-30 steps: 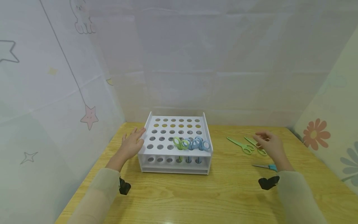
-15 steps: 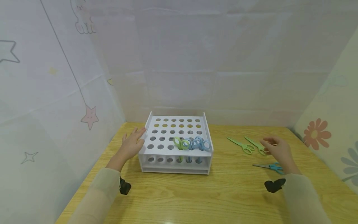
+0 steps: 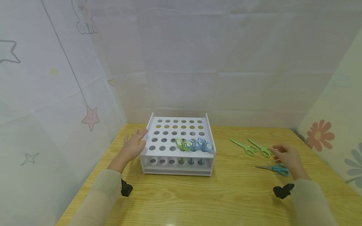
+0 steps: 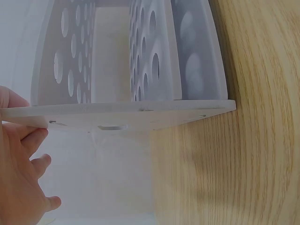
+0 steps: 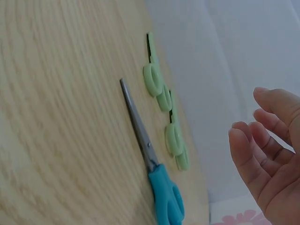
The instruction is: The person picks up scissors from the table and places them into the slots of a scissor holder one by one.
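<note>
Left grip [image 3: 131, 148] pinches the mid-frame rack [image 3: 176, 154]; right grip [image 3: 289, 158] hangs empty, lower right; sweeping low could knock teal scissors [image 3: 275, 168].

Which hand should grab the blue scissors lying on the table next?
Probably the right hand: it's empty and hovers close to the blue scissors. The left hand is farther away, pinching the white rack.

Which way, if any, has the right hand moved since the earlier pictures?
Yes: in the head view the right hand has shifted rightward, farther from the white rack, and slightly lower in the picture.
</note>
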Demonstrator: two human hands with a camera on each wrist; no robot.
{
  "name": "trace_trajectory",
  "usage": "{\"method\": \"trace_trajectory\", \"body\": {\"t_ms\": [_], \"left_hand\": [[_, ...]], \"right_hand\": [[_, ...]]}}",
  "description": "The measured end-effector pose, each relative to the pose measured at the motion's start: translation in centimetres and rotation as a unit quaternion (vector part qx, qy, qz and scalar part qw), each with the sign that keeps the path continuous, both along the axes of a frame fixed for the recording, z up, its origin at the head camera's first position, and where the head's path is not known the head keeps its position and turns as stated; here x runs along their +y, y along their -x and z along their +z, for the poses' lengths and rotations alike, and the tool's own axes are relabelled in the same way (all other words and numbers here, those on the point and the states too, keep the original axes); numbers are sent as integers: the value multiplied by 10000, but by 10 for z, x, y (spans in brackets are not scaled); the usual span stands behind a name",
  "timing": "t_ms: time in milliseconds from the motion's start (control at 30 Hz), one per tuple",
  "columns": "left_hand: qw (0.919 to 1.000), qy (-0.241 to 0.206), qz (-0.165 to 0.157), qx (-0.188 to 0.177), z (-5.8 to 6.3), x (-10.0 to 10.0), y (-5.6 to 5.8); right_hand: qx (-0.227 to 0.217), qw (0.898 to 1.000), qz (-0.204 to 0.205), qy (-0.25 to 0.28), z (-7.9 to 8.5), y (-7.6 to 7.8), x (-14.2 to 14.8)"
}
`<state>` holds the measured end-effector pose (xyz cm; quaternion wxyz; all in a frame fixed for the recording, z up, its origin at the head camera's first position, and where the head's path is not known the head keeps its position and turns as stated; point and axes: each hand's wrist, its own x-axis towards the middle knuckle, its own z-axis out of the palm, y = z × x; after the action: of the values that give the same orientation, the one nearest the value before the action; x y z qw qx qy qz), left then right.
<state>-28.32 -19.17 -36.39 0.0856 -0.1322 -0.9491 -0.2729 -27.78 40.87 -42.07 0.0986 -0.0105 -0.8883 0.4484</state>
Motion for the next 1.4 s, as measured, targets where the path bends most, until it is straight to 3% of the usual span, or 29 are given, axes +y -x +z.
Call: {"method": "trace_trajectory", "body": {"t_ms": [200, 533, 933, 1400], "left_hand": [[10000, -14, 13, -32, 1, 0, 0], [10000, -6, 36, -76, 1, 1, -1], [10000, -11, 10, -65, -1, 0, 1], [10000, -20, -26, -17, -1, 0, 1]], "right_hand": [[-146, 9998, -75, -90, -15, 2, 15], [-603, 9978, 131, -246, -3, -21, 9], [-1028, 9942, 193, -257, -15, -24, 23], [-1261, 9840, 438, -1178, -20, -27, 35]]}}
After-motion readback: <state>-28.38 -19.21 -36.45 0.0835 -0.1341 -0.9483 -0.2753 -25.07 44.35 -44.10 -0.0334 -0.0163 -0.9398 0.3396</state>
